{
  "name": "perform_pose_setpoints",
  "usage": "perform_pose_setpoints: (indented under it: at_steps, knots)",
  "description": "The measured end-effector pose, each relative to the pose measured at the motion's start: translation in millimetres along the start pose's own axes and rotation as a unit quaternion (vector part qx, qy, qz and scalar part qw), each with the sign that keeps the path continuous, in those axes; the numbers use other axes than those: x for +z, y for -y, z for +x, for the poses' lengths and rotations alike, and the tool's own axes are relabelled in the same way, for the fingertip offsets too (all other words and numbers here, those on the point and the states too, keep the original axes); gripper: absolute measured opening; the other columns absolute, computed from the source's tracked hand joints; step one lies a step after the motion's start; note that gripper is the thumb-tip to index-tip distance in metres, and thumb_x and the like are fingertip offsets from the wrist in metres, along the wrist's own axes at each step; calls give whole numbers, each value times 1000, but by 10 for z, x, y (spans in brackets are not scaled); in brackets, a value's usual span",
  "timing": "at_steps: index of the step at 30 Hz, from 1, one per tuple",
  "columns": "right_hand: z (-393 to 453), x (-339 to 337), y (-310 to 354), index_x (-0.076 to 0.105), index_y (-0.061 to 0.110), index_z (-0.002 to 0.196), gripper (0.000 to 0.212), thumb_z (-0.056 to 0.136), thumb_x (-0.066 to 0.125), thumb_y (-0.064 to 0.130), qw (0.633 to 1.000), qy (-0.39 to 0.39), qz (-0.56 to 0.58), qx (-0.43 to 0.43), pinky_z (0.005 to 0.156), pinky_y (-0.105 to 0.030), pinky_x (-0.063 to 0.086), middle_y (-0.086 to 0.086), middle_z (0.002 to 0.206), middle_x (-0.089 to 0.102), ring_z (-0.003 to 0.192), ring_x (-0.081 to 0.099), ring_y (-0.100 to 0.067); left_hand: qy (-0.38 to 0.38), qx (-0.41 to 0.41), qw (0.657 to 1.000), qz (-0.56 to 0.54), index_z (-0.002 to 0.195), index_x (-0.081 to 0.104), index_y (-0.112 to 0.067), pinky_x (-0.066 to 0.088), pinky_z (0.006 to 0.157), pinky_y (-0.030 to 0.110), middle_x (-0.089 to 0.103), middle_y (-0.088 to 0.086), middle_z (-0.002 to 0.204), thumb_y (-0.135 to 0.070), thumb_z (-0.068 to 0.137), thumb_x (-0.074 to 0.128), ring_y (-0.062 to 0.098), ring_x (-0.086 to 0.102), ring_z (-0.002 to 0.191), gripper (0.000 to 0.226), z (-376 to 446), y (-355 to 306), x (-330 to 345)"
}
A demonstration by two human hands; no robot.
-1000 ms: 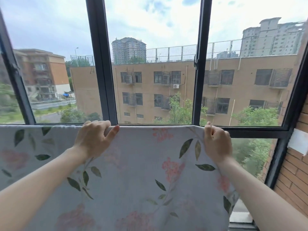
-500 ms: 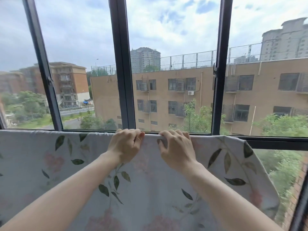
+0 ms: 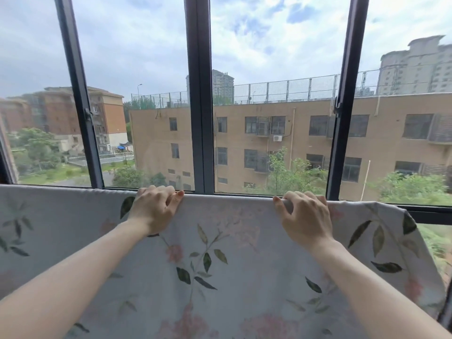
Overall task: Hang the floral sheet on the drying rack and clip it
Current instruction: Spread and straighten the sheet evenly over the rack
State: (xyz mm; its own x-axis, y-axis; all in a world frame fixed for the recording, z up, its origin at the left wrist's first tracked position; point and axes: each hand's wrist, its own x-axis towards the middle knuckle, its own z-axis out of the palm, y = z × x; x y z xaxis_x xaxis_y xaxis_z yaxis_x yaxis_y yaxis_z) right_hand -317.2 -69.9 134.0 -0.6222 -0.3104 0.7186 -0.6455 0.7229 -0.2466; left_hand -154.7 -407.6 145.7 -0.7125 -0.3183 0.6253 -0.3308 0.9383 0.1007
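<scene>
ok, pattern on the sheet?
Pale sheet printed with pink flowers and dark green leaves; only the head view shows it.

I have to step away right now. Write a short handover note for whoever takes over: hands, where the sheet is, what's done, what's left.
Left hand: curled over the top edge of the pale fabric sheet with pink flowers and green leaves, gripping it along the top fold.
Right hand: gripping the same top edge further right, thumb under the fold.
Sheet: draped over a horizontal bar hidden beneath it, in front of the dark-framed window; its right corner hangs down past the right hand.
Done: sheet is hung over the bar.
Left: smooth the edge if needed and clip it. No clips are in view.
</scene>
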Motion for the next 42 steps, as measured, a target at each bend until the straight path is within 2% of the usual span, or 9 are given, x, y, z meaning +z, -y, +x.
perform_pose_setpoints:
  at_steps: [5, 11, 16, 22, 27, 31, 34, 38, 42]
  knots:
    - [-79, 112, 684, 71, 30, 98, 21, 101, 51, 38, 997, 12, 75, 4, 100, -33, 27, 7, 105, 71, 105, 56, -20, 73, 21, 997, 2, 86, 44, -30, 34, 95, 44, 58, -3, 94, -59, 102, 17, 23, 53, 98, 43, -6, 55, -63]
    - [-142, 426, 1805, 60, 33, 137, 39, 104, 44, 47, 992, 88, 78, -43, 120, -38, 18, 9, 133, 62, 127, 47, -20, 126, 50, 990, -39, 114, 54, -29, 32, 103, 43, 58, -6, 114, -49, 108, 33, 21, 49, 111, 30, -32, 300, -252]
    - [-116, 463, 1781, 57, 31, 122, 46, 103, 29, 61, 994, 112, -7, -17, 107, -39, 24, 2, 122, 58, 117, 44, -21, 131, 15, 991, 12, 98, 45, -29, 34, 100, 42, 54, -4, 109, -57, 104, 34, 24, 50, 110, 30, -83, 1099, -377]
    - [-75, 490, 1751, 61, 26, 107, 49, 104, 26, 60, 996, 82, -14, 35, 103, -41, 25, 0, 116, 63, 113, 48, -24, 134, -25, 991, 21, 129, 41, -34, 24, 120, 45, 47, 0, 137, -54, 102, 41, 27, 35, 136, 33, -232, 1925, -505]
    - [-131, 667, 1978, 69, 27, 95, 42, 101, 36, 52, 996, -17, 57, 65, 104, -40, 23, 1, 107, 68, 104, 51, -24, 107, -31, 993, 29, 137, 40, -33, 19, 121, 44, 45, 2, 140, -51, 104, 41, 28, 33, 136, 38, -263, 2133, -518]
    - [-105, 914, 2632, 73, 30, 113, 21, 101, 56, 32, 991, -7, 126, -43, 100, -24, 21, 11, 112, 68, 107, 54, -16, 126, -13, 992, 18, 124, 42, -35, 23, 117, 45, 49, -1, 132, -49, 105, 37, 25, 38, 129, 25, -217, 2120, -557]
    - [-38, 1161, 3323, 73, 29, 119, 26, 99, 56, 23, 975, 27, 191, -109, 105, -31, 34, 13, 118, 68, 107, 59, -14, 133, 26, 991, 2, 120, 46, -35, 28, 112, 43, 53, -5, 129, -49, 107, 35, 21, 43, 122, 22, -181, 2120, -558]
    - [89, 1446, 3806, 74, 33, 115, 28, 95, 55, 26, 976, 38, 182, -117, 100, -31, 33, 12, 118, 72, 107, 63, -14, 127, 71, 988, -45, 135, 53, -32, 33, 109, 38, 59, -9, 136, -47, 109, 37, 16, 48, 127, 33, -106, 2395, -647]
    - [69, 1630, 3788, 72, 32, 108, 19, 92, 63, 33, 982, -11, 154, -107, 97, -29, 30, 13, 105, 72, 100, 61, -14, 118, 50, 990, -53, 121, 60, -32, 37, 100, 38, 66, -12, 120, -52, 105, 33, 14, 56, 114, 37, -65, 3027, -714]
